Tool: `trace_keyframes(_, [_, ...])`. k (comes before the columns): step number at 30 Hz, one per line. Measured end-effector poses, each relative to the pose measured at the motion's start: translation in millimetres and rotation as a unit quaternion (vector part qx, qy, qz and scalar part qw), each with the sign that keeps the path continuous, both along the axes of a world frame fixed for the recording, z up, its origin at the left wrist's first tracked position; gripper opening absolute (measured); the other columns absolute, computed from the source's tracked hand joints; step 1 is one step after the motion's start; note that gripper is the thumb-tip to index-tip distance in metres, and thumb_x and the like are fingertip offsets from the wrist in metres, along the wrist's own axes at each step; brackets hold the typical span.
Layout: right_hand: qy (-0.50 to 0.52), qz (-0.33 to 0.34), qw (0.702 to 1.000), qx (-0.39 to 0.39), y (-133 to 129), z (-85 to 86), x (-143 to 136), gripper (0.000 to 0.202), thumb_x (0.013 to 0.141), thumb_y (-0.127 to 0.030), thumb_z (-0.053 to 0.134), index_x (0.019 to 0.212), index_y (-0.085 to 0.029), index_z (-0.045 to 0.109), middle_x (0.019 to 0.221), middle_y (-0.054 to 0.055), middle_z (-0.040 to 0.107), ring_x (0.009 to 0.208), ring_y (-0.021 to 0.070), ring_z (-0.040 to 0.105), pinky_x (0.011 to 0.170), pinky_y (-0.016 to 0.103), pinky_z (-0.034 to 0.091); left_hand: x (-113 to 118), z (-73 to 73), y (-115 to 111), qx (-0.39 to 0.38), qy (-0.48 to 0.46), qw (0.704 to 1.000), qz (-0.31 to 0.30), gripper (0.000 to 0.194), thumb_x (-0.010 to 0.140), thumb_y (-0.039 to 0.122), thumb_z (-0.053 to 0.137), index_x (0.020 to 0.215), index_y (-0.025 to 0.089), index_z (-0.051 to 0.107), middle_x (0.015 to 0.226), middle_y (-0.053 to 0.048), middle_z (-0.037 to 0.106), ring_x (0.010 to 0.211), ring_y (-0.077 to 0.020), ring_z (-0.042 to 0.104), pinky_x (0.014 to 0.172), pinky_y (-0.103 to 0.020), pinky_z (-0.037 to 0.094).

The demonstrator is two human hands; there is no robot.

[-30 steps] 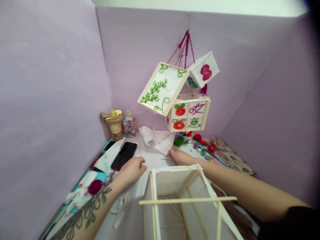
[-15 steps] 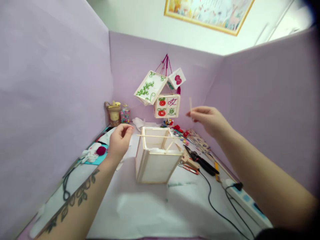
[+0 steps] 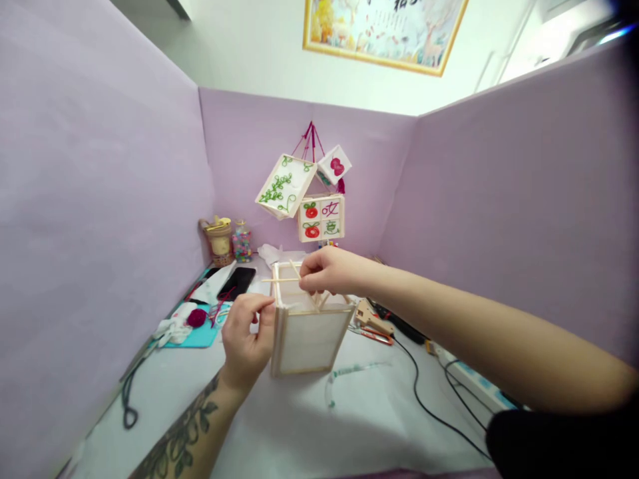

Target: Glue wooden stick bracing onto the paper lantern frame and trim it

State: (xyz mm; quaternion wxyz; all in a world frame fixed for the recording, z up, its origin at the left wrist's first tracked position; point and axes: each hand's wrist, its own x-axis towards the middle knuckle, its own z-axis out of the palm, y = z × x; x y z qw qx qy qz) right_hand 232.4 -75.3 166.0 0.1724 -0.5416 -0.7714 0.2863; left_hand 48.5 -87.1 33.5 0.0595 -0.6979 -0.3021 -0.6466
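Far left, a dark looped cord (image 3: pixel 130 399) lies on the table's edge. Next, a magenta yarn ball (image 3: pixel 196 318) on a turquoise mat (image 3: pixel 200 338), off to the side where it likely keeps out of your hands' way. Towards the back, a lidded cup (image 3: pixel 219 241), a black phone (image 3: pixel 236 284) lying flat, and a jar of coloured pieces (image 3: pixel 242 245). Your left hand (image 3: pixel 245 339): fingers curled, thumb and forefinger narrow at the frame's upper left edge, apparently to steady it; whether they grip it, you cannot tell from this view. Centre, the white-panelled box frame (image 3: pixel 309 342), upright on the table before you, its open top facing up, which gives your fingers access from above. A crosswise stick (image 3: pixel 279 280) spans part of that top. Your right hand (image 3: pixel 337 269): over the opening, fingertips pinched on a thin slanting stick (image 3: pixel 294 267), a close hold that seems suited to fine placement. Right, a glue gun (image 3: pixel 374 320), lying beside the frame, seemingly within easy reach, near a power strip (image 3: pixel 474 382).
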Motion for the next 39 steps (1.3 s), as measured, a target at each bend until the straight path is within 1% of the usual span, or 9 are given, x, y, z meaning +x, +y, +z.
trace_keyframes(3, [-0.003, 0.019, 1.000, 0.007, 4.0, 1.3, -3.8, 0.005, 0.069, -0.020, 0.059, 0.066, -0.017, 0.062, 0.062, -0.001, 0.065, 0.057, 0.0109, 0.058, 0.046, 0.017, 0.042, -0.8, -1.5, -1.2, 0.045, 0.050, 0.998, -0.022, 0.021, 0.085, 0.012, 0.057, 0.103, 0.021, 0.063, 0.095, -0.005, 0.064, 0.088, -0.0164, 0.060, 0.077, -0.029, 0.050])
trace_keyframes(5, [-0.018, 0.029, 0.999, 0.011, 7.5, 0.5, -5.5, 0.005, 0.069, -0.019, 0.059, 0.067, -0.017, 0.063, 0.062, -0.001, 0.065, 0.057, 0.0108, 0.058, 0.046, 0.017, 0.042, -1.0, -3.2, -0.5, 0.056, 0.078, 0.995, -0.024, 0.024, 0.085, 0.013, 0.058, 0.106, 0.022, 0.063, 0.099, -0.005, 0.064, 0.091, -0.0177, 0.061, 0.082, -0.032, 0.051])
trace_keyframes(9, [-0.044, 0.034, 0.998, 0.010, 13.2, -3.6, -7.2, 0.007, 0.068, -0.019, 0.059, 0.068, -0.017, 0.065, 0.060, -0.001, 0.065, 0.056, 0.0102, 0.058, 0.048, 0.016, 0.042, -1.7, -5.7, 1.1, 0.057, 0.091, 0.994, -0.026, 0.028, 0.084, 0.009, 0.058, 0.108, 0.022, 0.063, 0.098, -0.005, 0.063, 0.090, -0.0170, 0.060, 0.081, -0.032, 0.051])
trace_keyframes(13, [-0.068, 0.042, 0.997, 0.018, 13.4, -5.8, -9.9, 0.008, 0.067, -0.018, 0.058, 0.067, -0.016, 0.065, 0.059, -0.001, 0.064, 0.056, 0.0105, 0.059, 0.048, 0.016, 0.042, -1.3, -5.5, 1.7, 0.055, 0.089, 0.994, -0.031, 0.028, 0.084, 0.008, 0.058, 0.108, 0.022, 0.063, 0.096, -0.005, 0.063, 0.089, -0.0166, 0.060, 0.080, -0.031, 0.051])
trace_keyframes(18, [-0.097, 0.050, 0.993, 0.033, 10.4, -0.7, -13.8, 0.007, 0.067, -0.017, 0.058, 0.066, -0.016, 0.066, 0.058, -0.001, 0.064, 0.055, 0.0104, 0.058, 0.048, 0.016, 0.040, -0.6, -5.5, 2.1, 0.050, 0.084, 0.995, -0.034, 0.025, 0.086, 0.011, 0.056, 0.106, 0.023, 0.064, 0.094, -0.004, 0.065, 0.087, -0.0161, 0.062, 0.080, -0.030, 0.052])
trace_keyframes(22, [-0.145, 0.053, 0.987, 0.038, 9.8, 2.1, -18.0, 0.009, 0.067, -0.019, 0.059, 0.067, -0.016, 0.068, 0.061, 0.000, 0.067, 0.056, 0.0114, 0.059, 0.049, 0.017, 0.040, -0.8, -7.0, 1.8, 0.045, 0.090, 0.994, -0.032, 0.024, 0.087, 0.012, 0.056, 0.108, 0.023, 0.062, 0.094, -0.006, 0.065, 0.087, -0.0168, 0.061, 0.079, -0.031, 0.053])
trace_keyframes(25, [-0.176, 0.054, 0.982, 0.049, 11.1, 0.0, -22.5, 0.012, 0.066, -0.019, 0.058, 0.067, -0.017, 0.070, 0.063, 0.001, 0.070, 0.058, 0.0122, 0.060, 0.050, 0.018, 0.040, -0.6, -7.2, 1.4, 0.047, 0.091, 0.994, -0.028, 0.026, 0.086, 0.010, 0.056, 0.108, 0.023, 0.062, 0.094, -0.006, 0.064, 0.087, -0.0170, 0.061, 0.078, -0.031, 0.053])
trace_keyframes(30, [-0.219, 0.051, 0.972, 0.062, 13.7, -5.8, -28.4, 0.014, 0.064, -0.020, 0.057, 0.066, -0.017, 0.071, 0.061, 0.001, 0.069, 0.056, 0.0129, 0.059, 0.050, 0.020, 0.039, -0.4, -6.5, 0.3, 0.047, 0.091, 0.994, -0.034, 0.027, 0.085, 0.008, 0.058, 0.108, 0.022, 0.062, 0.094, -0.006, 0.064, 0.087, -0.0166, 0.059, 0.078, -0.031, 0.051])
trace_keyframes(39, [-0.228, 0.056, 0.971, 0.053, 13.7, -6.7, -29.4, 0.012, 0.064, -0.019, 0.058, 0.064, -0.017, 0.069, 0.060, 0.001, 0.069, 0.056, 0.0133, 0.058, 0.049, 0.021, 0.038, -0.6, -5.6, -0.2, 0.049, 0.097, 0.993, -0.039, 0.027, 0.084, 0.007, 0.059, 0.107, 0.021, 0.061, 0.094, -0.006, 0.063, 0.086, -0.0163, 0.058, 0.079, -0.030, 0.049])
